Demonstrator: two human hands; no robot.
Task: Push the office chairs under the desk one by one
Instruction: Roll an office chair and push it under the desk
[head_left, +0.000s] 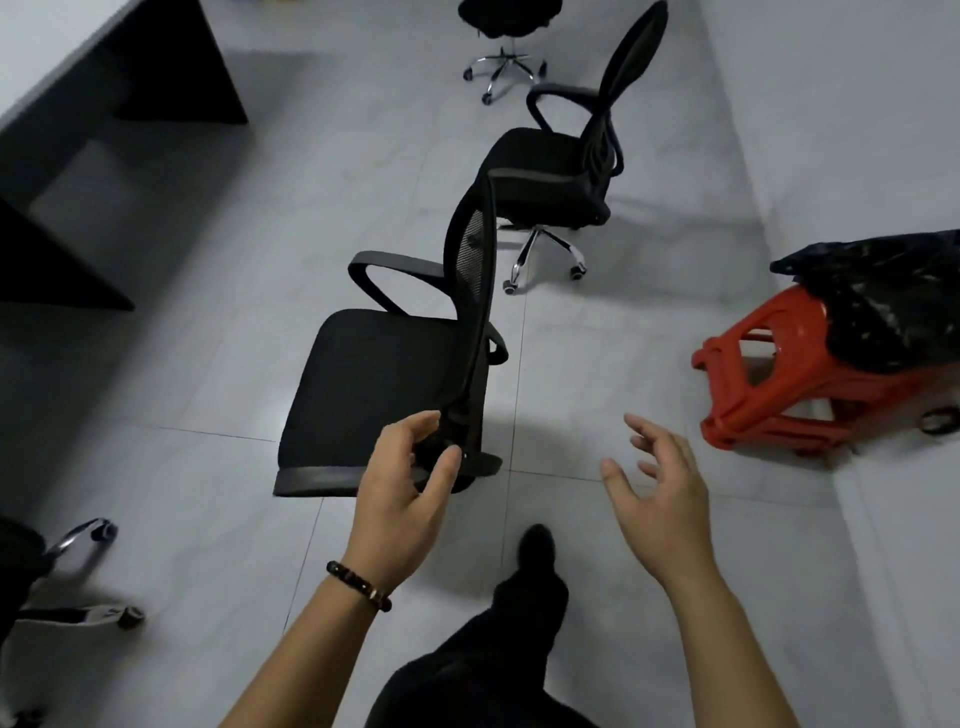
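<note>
We reach both bare forearms forward over the tiled floor (208, 270). Our left hand (402, 499), with a beaded bracelet (358, 584) at the wrist, curls its fingers and thumb around the top edge of the nearest office chair (374, 384), at its mesh backrest; the hold looks loose, and we cannot tell how firmly it closes. Our right hand (657, 501) hangs in the air to the right of that backrest, fingers spread and released, touching nothing. The nearest chair stands on the open floor, its seat facing the dark worktop (104, 78) at upper left, well apart from it. A second office chair (561, 166) stands just beyond, and a third (506, 31) farther back. A red plastic stool (769, 384) lies on its side by the right wall, with a black bag (883, 296) on top of it.
</note>
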